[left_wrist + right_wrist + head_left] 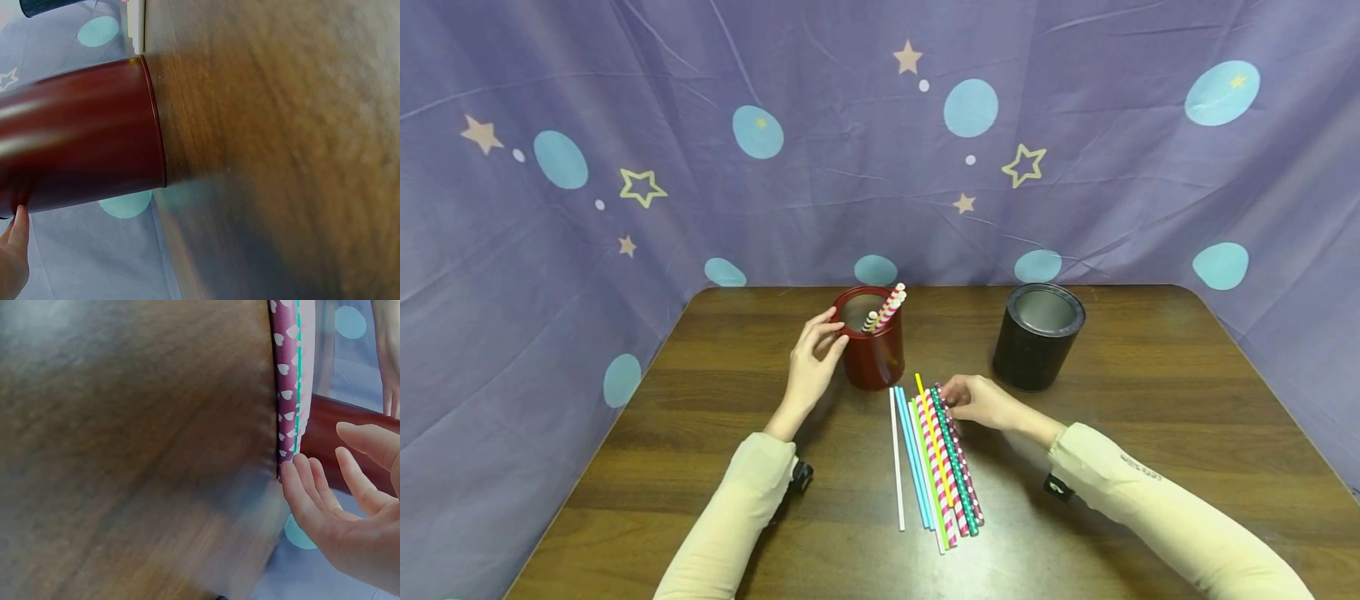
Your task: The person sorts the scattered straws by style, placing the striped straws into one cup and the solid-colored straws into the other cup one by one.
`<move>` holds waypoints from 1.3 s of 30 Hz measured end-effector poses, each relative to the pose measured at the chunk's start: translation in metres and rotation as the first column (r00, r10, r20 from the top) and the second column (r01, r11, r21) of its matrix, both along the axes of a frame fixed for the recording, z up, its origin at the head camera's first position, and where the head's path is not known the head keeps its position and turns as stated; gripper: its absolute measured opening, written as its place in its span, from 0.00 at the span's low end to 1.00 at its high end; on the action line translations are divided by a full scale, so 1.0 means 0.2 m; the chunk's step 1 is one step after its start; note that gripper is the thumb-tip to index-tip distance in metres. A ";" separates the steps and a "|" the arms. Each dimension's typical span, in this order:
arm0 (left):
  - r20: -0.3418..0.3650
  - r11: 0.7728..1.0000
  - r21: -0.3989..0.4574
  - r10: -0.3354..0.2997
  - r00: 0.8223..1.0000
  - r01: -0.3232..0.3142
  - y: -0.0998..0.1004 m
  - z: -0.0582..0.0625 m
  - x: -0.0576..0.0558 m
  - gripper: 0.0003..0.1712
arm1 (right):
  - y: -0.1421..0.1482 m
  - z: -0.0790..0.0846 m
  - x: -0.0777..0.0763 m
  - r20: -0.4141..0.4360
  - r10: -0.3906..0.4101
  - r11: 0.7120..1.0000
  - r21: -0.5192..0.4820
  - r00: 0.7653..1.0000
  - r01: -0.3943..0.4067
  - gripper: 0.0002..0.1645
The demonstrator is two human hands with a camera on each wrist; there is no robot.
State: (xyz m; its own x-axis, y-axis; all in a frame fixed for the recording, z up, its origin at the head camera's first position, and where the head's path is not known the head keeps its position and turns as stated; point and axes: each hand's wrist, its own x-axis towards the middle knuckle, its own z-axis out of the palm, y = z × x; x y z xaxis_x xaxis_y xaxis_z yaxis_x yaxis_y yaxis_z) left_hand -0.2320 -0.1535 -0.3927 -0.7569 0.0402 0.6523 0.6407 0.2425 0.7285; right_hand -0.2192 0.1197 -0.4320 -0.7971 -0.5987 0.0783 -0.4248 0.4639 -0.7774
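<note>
My left hand [814,360] rests its fingers against the left side of a dark red canister [876,363], near the rim. The left wrist view shows a fingertip of that hand [14,256] touching the canister wall [87,131]. Several striped paper straws [889,310] lean inside the canister. My right hand [985,402] is at the far end of a row of loose straws; in the right wrist view its fingertips meet the end of a purple straw with white hearts [285,394], the thumb standing apart. Beside it lies a green dotted straw [956,467].
A black canister [1034,354] stands at the back right of the wooden table [700,467]. Left of the green straw lie pink-striped straws [942,450], a yellow straw [934,437], blue straws [913,458] and a white straw [897,458]. A purple patterned curtain [865,150] hangs behind.
</note>
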 end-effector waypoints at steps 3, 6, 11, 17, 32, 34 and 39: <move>0.003 1.000 0.000 0.000 1.000 0.000 0.00 0.00 0.00 0.11 | 0.01 -0.01 0.01 0.013 0.002 1.000 0.010 1.000 -0.003 0.12; 0.009 1.000 -0.001 0.001 1.000 -0.001 0.00 0.00 0.00 0.11 | 0.01 -0.02 0.01 0.021 0.007 1.000 0.014 1.000 -0.007 0.12; 0.010 1.000 -0.006 0.002 1.000 -0.002 0.00 0.00 0.00 0.12 | 0.02 -0.04 0.01 0.018 0.003 0.999 0.033 1.000 -0.004 0.12; -0.003 1.000 -0.001 -0.001 1.000 0.001 0.00 -0.01 0.00 0.12 | 0.03 -0.07 0.00 0.006 0.016 0.999 0.040 1.000 -0.017 0.11; 0.002 1.000 -0.001 0.000 1.000 0.000 0.00 -0.01 0.00 0.11 | 0.01 -0.11 0.01 -0.051 -0.021 0.997 0.070 0.999 0.024 0.10; 0.000 1.000 -0.001 0.001 1.000 -0.001 0.00 -0.01 0.00 0.11 | 0.01 -0.12 0.01 -0.063 -0.027 0.997 0.073 0.998 0.031 0.09; 0.001 1.000 -0.002 0.001 1.000 -0.001 0.00 0.00 0.00 0.11 | 0.00 -0.12 0.01 -0.080 -0.041 0.996 0.079 0.996 0.047 0.09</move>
